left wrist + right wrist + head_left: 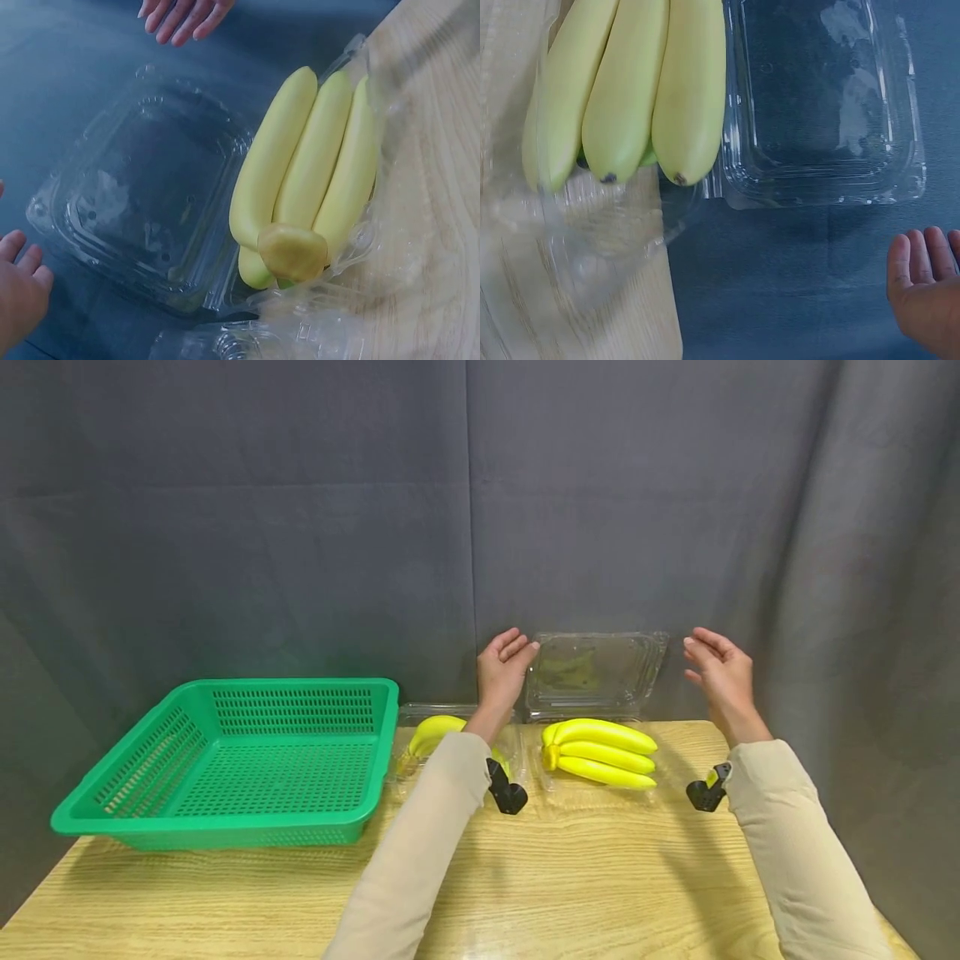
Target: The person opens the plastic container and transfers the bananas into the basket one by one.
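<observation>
The left hand (502, 672) and right hand (726, 683), fingers loose and grasping nothing, flank the upright lid (622, 672) of a clear container (592, 793). Yellow bananas (603, 749) lie in its base near the tabletop's (570, 868) back edge, with wood stretching frontward; a second container (516, 745) separates it from the green basket (217, 823).

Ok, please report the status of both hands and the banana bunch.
Left hand, right hand open, empty, either side of raised lid. Banana bunch lying in clear clamshell base. Nothing seen between lid and bunch.
</observation>
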Motion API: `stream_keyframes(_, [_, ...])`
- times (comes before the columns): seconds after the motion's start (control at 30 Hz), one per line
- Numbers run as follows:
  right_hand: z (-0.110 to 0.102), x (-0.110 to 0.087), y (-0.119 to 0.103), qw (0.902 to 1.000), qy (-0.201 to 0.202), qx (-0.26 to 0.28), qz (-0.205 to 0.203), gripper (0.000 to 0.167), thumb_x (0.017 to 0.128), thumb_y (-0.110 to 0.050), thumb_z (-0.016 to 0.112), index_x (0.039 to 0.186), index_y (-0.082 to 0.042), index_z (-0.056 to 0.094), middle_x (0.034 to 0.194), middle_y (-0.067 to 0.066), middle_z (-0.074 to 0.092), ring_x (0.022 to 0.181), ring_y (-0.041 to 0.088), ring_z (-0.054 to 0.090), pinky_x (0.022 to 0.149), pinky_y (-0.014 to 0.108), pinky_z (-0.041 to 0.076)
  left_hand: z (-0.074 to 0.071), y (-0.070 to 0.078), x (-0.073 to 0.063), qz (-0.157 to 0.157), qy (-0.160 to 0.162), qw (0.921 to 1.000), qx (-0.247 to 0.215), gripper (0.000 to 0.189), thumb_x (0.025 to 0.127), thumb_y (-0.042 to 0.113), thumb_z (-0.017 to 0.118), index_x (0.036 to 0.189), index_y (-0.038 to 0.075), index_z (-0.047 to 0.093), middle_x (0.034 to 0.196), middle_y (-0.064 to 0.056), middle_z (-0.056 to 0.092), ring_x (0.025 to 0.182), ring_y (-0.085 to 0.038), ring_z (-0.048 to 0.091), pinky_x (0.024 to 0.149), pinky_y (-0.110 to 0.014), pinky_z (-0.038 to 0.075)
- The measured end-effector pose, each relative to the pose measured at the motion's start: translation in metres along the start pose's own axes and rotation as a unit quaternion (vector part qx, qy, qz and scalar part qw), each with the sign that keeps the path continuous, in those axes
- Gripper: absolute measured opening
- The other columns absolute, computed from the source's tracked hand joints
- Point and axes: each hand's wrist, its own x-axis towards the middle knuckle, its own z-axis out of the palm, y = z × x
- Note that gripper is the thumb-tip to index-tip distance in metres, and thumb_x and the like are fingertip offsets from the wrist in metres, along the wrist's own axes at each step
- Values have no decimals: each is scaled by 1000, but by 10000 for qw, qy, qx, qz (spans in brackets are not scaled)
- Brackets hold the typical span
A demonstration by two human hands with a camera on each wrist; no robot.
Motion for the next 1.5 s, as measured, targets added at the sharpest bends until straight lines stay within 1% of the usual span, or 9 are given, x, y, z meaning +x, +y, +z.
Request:
stream_keyframes(0.13, [-4,-3,-4,9998,-77,-56,-148,38,93,-23,67,126,-8,59,115,1,61,94,5,59,71,15,50,-1,5,-6,142,9,9999,7,48,86,4,71,130,-9,54,123,-22,61,114,-29,60,93,-28,48])
stream_keyframes(0.23, [-7,-6,-6,9994,-155,-145,-278,42,92,-24,68,129,-8,58,116,2,61,95,6,59,72,15,50,-2,9,-12,152,-57,9996,219,51,88,8,72,133,-6,52,128,-19,60,118,-28,57,95,-29,46])
stream_keyframes(0.5, [-12,-12,-11,9972,-469,-246,-531,36,92,-21,68,126,-11,60,102,-10,64,93,6,61,71,15,50,-9,19,-31,286,-512,9951,793,57,91,17,71,140,-1,48,138,-16,52,127,-24,49,106,-35,38])
stream_keyframes(0.7, [-12,-16,-12,9911,-704,-826,-775,41,94,-20,65,132,-9,57,103,-13,64,94,4,61,73,14,49,-18,19,-46,323,-909,9882,1190,62,91,24,71,143,5,45,142,-11,50,131,-19,45,107,-33,35])
stream_keyframes(0.8, [-10,-19,-12,9857,-857,-1125,-919,41,95,-20,64,134,-8,56,104,-16,64,94,1,61,74,14,49,-23,18,-54,373,-1110,9817,1505,65,91,29,70,145,5,42,145,-9,47,133,-18,42,108,-33,34])
stream_keyframes(1.0, [-6,-24,-9,9730,-1026,-1729,-1137,47,97,-29,60,137,-6,53,116,-6,65,97,-1,60,77,16,49,-33,12,-69,297,-1363,9692,2029,73,91,37,68,149,7,36,150,-6,39,138,-18,34,109,-41,33])
stream_keyframes(1.13, [-6,-27,-6,9703,-1129,-1765,-1210,45,96,-27,61,135,-5,54,115,-8,64,98,0,60,78,17,49,-37,8,-79,228,-1447,9591,2421,78,89,44,69,151,9,34,152,-2,37,138,-21,34,108,-44,34])
stream_keyframes(1.3, [-8,-32,-4,9680,-1397,-1713,-1187,44,96,-25,63,135,-6,55,117,-5,63,101,2,59,80,15,49,-38,8,-93,187,-1600,9414,2964,86,86,51,68,152,12,31,153,-7,33,138,-31,33,106,-51,35])
stream_keyframes(1.5, [-10,-37,0,9629,-1601,-1898,-1056,46,95,-28,64,134,-4,55,121,-1,61,105,1,59,86,13,46,-40,3,-107,172,-1860,9227,3373,91,86,56,65,155,13,25,157,-9,25,142,-35,20,107,-60,26])
